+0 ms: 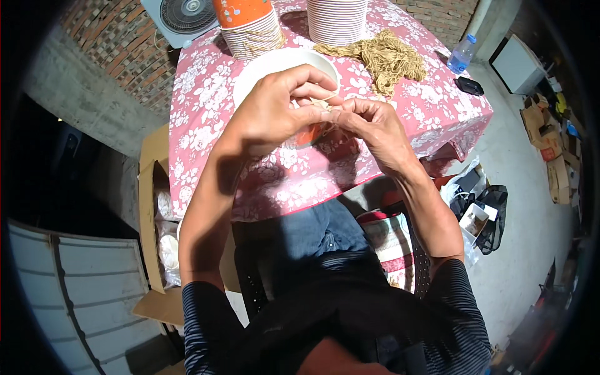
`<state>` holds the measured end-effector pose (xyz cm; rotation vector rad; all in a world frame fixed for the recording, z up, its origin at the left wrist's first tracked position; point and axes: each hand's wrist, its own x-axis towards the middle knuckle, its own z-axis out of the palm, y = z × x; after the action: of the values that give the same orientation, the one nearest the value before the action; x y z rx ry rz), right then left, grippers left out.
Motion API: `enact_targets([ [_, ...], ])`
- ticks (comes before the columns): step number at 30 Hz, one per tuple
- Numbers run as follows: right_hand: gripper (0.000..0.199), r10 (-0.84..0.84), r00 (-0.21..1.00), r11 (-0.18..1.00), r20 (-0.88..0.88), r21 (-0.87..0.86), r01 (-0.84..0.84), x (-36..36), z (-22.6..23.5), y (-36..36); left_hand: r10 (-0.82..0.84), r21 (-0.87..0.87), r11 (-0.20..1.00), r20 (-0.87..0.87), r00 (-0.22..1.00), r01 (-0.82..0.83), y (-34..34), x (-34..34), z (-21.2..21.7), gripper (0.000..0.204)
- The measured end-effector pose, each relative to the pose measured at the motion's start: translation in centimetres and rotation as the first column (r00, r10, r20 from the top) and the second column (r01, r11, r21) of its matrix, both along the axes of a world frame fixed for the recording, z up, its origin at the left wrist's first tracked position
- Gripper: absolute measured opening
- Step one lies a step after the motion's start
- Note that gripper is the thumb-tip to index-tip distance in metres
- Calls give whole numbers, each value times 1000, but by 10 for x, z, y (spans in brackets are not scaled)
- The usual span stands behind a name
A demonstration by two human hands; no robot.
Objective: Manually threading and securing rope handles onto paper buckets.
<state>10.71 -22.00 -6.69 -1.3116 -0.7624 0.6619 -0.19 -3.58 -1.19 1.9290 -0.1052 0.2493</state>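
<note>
- Pinching tan strand (324, 99) with left grip (275, 103) and right grip (378, 128), probably for steadiness (contact partly hidden).
- Resting cord bundle (394, 57) beyond right grip, likely for reach.

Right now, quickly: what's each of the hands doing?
Left hand: curled, apparently holding a thin tan cord-like strand.
Right hand: pinched closed; what it holds cannot be told.
</note>
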Motion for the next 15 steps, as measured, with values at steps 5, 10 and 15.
enact_targets([
  [5,23,30,999,999,-40,-18,-31,5,-2,-3,55,365,925,147,988,-106,-16,-11,11,31],
  [10,23,64,983,998,-170,7,-64,2,1,-4,84,524,823,270,959,-220,-22,-15,2,31],
  [15,25,95,986,995,-137,11,-95,6,4,-9,119,474,837,327,937,-272,-21,-12,-6,16],
])
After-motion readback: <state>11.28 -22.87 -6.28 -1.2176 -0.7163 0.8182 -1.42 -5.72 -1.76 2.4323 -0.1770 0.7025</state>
